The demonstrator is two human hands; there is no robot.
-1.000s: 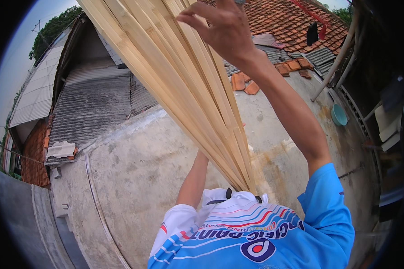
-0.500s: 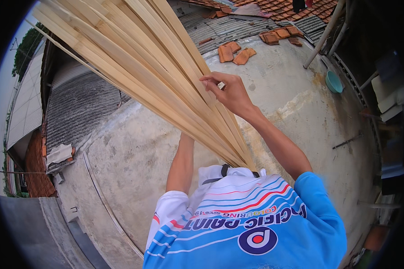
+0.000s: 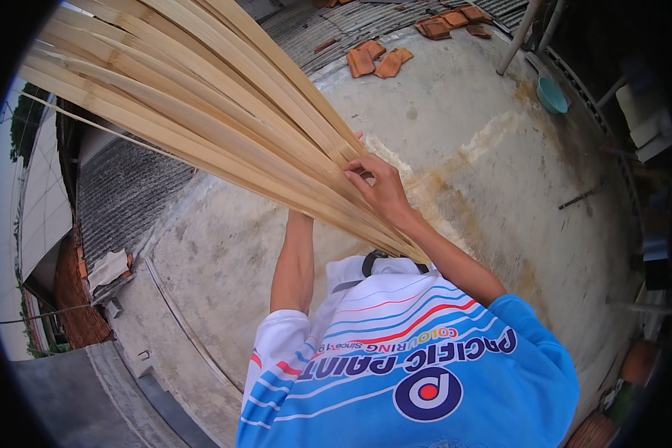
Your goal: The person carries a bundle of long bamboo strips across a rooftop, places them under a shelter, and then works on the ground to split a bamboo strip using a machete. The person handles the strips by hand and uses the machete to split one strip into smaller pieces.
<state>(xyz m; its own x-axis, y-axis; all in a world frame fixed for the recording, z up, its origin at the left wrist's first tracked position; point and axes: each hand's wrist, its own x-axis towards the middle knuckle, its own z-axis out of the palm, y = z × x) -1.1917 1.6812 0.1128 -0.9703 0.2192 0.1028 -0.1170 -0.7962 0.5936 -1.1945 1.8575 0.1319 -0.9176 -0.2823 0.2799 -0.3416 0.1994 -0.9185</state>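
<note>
A long bundle of pale, flat bamboo strips (image 3: 224, 112) fans out toward the upper left, and its narrow end comes close to my waist. My left forearm (image 3: 294, 257) passes beneath the bundle. Most of my left hand (image 3: 359, 136) is hidden there, with only a fingertip showing past the bundle's right edge as it holds the strips from below. On that same edge, my right hand (image 3: 381, 187) has thumb and fingers curled together in a pinch against an outer strip.
Broken orange roof tiles (image 3: 377, 58) lie on the grey concrete surface (image 3: 455, 246), with more near the corrugated roofing beyond. A turquoise basin (image 3: 552, 95) stands at the right by some poles (image 3: 519, 37). Dark corrugated sheets (image 3: 127, 190) lie to the left.
My right hand has moved down and slightly inward along the bundle's edge. The bundle has tilted further left and lower in view, and a left fingertip now shows past its edge.
</note>
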